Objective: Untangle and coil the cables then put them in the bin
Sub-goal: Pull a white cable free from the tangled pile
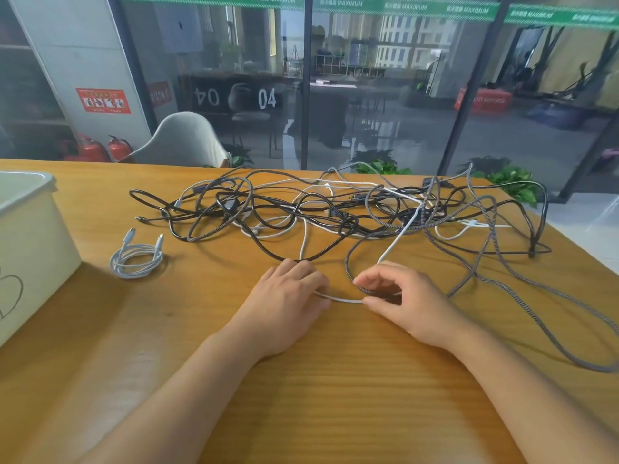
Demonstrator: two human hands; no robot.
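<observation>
A white cable [397, 241] ran from the tangle of black, grey and white cables [335, 209] on the wooden table [335, 396] toward the near edge, where both hands held it: the left hand [288, 296] lay knuckles-up with its fingers curled over the cable, and the right hand [395, 296] pinched it between thumb and fingertips, just beside a loop of grey braided cable [502, 283]. A coiled white cable [137, 257] lay apart to the left, near the white bin [30, 236] at the table's left edge.
</observation>
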